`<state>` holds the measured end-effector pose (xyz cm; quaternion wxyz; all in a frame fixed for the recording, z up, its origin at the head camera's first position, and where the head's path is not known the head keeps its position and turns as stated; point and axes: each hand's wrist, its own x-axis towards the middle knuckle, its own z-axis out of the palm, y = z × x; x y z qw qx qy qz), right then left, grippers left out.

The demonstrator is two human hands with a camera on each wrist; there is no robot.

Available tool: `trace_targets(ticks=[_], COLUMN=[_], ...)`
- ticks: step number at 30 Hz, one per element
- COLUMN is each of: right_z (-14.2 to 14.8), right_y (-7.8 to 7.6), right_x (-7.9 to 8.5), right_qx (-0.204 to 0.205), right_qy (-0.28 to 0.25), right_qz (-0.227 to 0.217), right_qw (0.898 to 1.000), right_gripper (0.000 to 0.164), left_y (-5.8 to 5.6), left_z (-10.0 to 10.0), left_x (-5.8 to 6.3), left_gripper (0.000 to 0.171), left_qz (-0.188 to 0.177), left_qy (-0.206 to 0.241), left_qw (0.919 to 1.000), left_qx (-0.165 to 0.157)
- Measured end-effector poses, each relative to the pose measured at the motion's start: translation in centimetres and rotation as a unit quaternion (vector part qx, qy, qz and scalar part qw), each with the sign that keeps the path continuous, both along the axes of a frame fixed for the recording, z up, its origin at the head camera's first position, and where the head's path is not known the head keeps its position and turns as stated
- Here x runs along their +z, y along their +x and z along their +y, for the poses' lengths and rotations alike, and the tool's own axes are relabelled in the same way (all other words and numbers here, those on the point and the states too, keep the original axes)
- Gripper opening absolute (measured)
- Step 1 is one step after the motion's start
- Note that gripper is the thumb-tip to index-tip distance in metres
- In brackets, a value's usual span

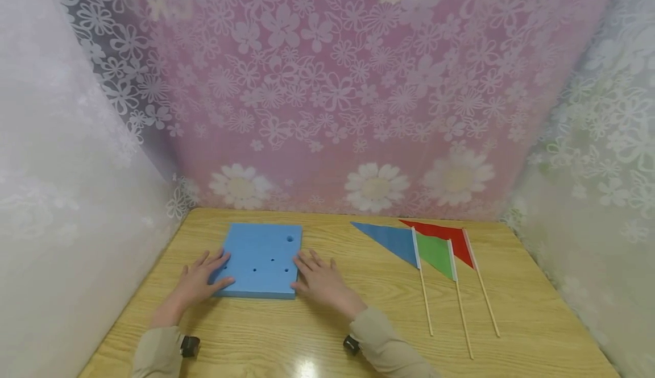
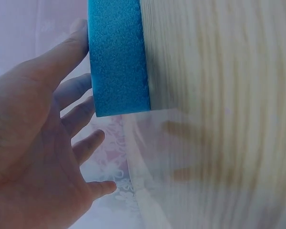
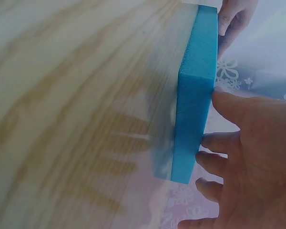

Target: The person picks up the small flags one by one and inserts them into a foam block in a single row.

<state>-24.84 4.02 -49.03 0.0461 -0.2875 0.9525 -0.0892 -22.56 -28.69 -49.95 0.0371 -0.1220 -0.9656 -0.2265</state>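
A blue foam board [image 1: 256, 250] with several small holes lies flat on the table, left of its middle. My left hand [image 1: 200, 275] rests at the board's left edge, its fingers spread and the thumb over the front left corner. At the right edge is my right hand [image 1: 322, 278], fingers stretched out with their tips at the rim. In the left wrist view the left hand [image 2: 43, 129] has its thumb on the top face of the foam board [image 2: 118, 62]. The right wrist view has the right hand [image 3: 243, 148] with straight fingers along the board [image 3: 193, 105].
To the right lie a blue pennant flag [image 1: 394, 241], a green one [image 1: 436, 251] and a red one [image 1: 452, 239], each on a thin wooden stick. The wood-grain table [image 1: 307, 338] meets a pink flowered cloth [image 1: 317, 111] at the back, with pale cloths at both sides.
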Motion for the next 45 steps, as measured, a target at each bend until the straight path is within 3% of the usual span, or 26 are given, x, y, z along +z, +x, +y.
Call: trace_targets(ticks=[21,33,45], right_z=[4.4,7.1,10.2], right_y=[-0.1,0.2,-0.2], right_x=[0.0,0.4,0.4], right_qx=[-0.02,-0.027,-0.042], right_qy=[-0.024,-0.044,-0.037], right_qz=[-0.008,-0.021,-0.023], right_qw=[0.999,0.998,0.998], right_gripper=[0.072,0.073,0.072], left_y=[-0.6,-0.9,-1.2], left_z=[4.4,6.6,8.5], left_x=[-0.2,-0.1,0.5], left_gripper=[0.072,0.074,0.069], left_qz=[0.008,-0.021,-0.031], left_qy=[-0.035,-0.018,-0.002], left_qw=[0.9989,0.9983,0.9948], left_qx=[-0.03,-0.051,-0.097])
